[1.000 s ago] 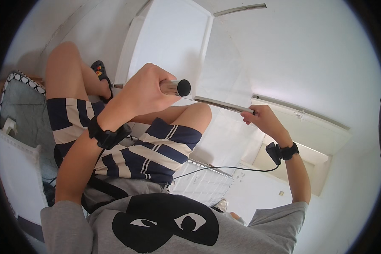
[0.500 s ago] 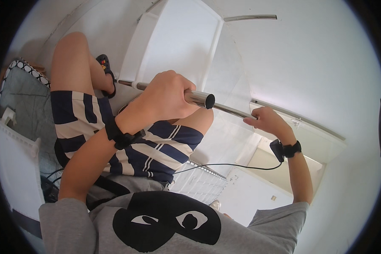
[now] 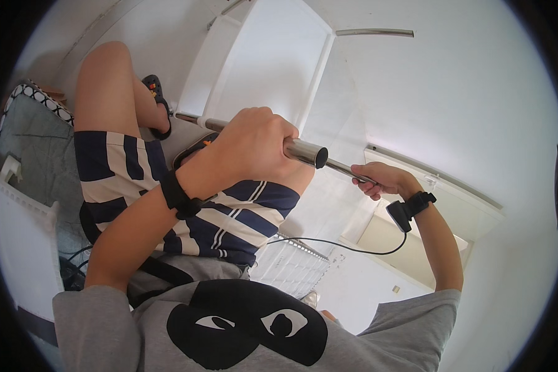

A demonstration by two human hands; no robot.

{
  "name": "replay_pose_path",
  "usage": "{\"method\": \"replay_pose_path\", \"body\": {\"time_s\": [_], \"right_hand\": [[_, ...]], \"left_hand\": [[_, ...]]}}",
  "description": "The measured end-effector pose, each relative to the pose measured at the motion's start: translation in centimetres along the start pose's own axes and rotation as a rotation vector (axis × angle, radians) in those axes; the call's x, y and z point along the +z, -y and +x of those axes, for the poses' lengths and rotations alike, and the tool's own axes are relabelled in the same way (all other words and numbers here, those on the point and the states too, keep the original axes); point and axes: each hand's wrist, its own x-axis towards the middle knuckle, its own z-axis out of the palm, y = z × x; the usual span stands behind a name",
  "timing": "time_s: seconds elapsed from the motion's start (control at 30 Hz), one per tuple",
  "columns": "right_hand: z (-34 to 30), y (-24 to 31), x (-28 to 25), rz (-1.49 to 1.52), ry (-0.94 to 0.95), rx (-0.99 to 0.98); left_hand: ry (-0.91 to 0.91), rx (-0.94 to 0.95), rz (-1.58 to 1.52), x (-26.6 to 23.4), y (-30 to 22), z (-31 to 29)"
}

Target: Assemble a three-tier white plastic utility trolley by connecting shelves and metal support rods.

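My left hand (image 3: pixel 257 139) is closed in a fist around a shiny chrome tube (image 3: pixel 305 152), whose black-capped end sticks out on the right. On the hand's other side, a thinner metal section with a white collar (image 3: pixel 203 121) reaches left toward my foot. Past the capped end runs a thin chrome rod (image 3: pixel 342 168). My right hand (image 3: pixel 387 178) grips this rod, thumb along the top and fingers curled below. Whether tube and rod are joined is hidden behind my left hand.
A large white panel with a raised rim (image 3: pixel 270 68) stands ahead, near a short chrome bar (image 3: pixel 375 33). A white rack (image 3: pixel 291 265) lies beyond my lap. At left are a grey marbled surface (image 3: pixel 34 146) and a white plastic piece (image 3: pixel 22 229). A black cable (image 3: pixel 347 249) hangs from my right wrist device.
My left hand has shifted slightly right with the capped tube. My right hand has turned and moved slightly left, its fingers now showing under the rod.
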Motion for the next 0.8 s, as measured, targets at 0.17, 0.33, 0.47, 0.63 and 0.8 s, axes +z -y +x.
{"method": "replay_pose_path", "body": {"time_s": [0.17, 0.33, 0.47, 0.63, 0.8], "right_hand": [[-0.2, 0.3, -0.8, -0.201, -0.021, -0.027], [-2.3, 3.1, 0.0, -0.575, -0.25, -0.011], [-4.8, -3.3, -7.0, -0.501, -0.899, -1.067], [-3.7, -10.1, -4.2, 0.334, -1.45, -1.411], [7.2, -12.6, 4.4, 0.686, -1.097, -1.414]], "left_hand": [[0.024, -0.022, -0.029, 0.1, -0.1, 0.2], [0.052, -0.02, -0.035, 0.1, 0.0, 0.5], [0.057, 0.002, -0.066, 0.0, 0.1, 0.4], [0.089, -0.028, -0.089, -0.3, -0.3, 0.5], [0.124, -0.103, -0.108, -0.9, -0.5, 1.0]]}}
